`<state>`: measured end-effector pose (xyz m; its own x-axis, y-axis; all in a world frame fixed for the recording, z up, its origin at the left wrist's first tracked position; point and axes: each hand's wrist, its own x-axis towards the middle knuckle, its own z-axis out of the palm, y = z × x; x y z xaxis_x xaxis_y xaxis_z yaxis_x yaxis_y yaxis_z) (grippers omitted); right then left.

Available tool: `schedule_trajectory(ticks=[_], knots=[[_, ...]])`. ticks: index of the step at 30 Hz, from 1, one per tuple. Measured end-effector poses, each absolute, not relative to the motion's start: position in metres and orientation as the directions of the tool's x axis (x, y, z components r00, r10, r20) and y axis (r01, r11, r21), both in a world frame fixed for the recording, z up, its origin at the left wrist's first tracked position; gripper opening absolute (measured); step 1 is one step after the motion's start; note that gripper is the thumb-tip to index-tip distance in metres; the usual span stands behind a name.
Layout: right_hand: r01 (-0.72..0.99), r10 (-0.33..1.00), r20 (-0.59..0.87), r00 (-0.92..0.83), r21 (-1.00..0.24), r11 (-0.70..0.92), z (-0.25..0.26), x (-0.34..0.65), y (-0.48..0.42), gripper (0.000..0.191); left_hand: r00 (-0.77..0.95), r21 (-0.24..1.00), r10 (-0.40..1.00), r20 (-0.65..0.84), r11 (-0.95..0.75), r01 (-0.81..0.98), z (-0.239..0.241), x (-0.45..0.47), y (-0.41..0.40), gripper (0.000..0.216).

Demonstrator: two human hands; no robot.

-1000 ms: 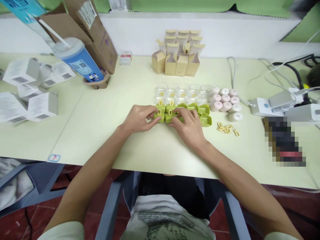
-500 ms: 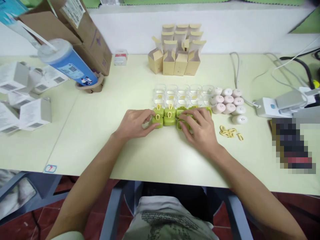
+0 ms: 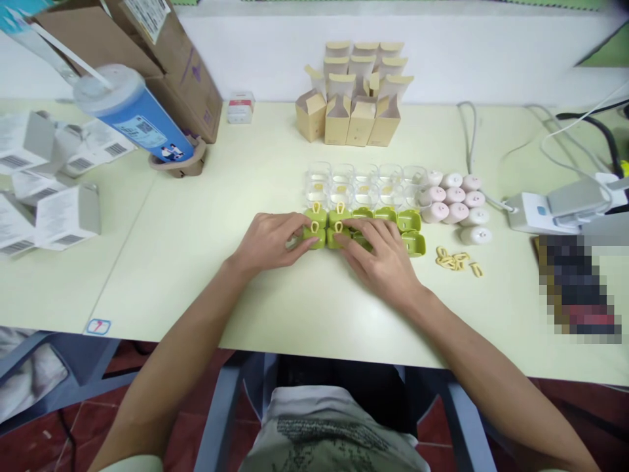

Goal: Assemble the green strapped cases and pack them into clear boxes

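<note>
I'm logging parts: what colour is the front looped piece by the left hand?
The piece is green, its loop yellow; clearest in head view.

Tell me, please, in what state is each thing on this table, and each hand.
Looped green pieces: four, in two rows
Other green pieces: hollow side up, some partly hidden
Left hand: fingers against front looped piece
Right hand: fingers bent over front row
Loose yellow loops: scattered pile
Clear cups: lined up
Small tan boxes: standing, flaps raised
Blue cup: covered, straw in
Large brown box: flap open
</note>
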<state>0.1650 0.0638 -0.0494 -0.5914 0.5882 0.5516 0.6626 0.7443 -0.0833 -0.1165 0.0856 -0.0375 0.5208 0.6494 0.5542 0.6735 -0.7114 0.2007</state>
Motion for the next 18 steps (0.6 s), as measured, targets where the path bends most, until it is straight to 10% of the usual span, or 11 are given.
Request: schedule_trajectory(ticks=[18], knots=[[0.718,0.661,0.544,-0.517,-0.145,0.681,-0.0494,0.1649,0.065,0.026,0.426,0.097,0.731,0.533,-0.553,0.828,-0.0448,-0.1182,0.0899,0.019]])
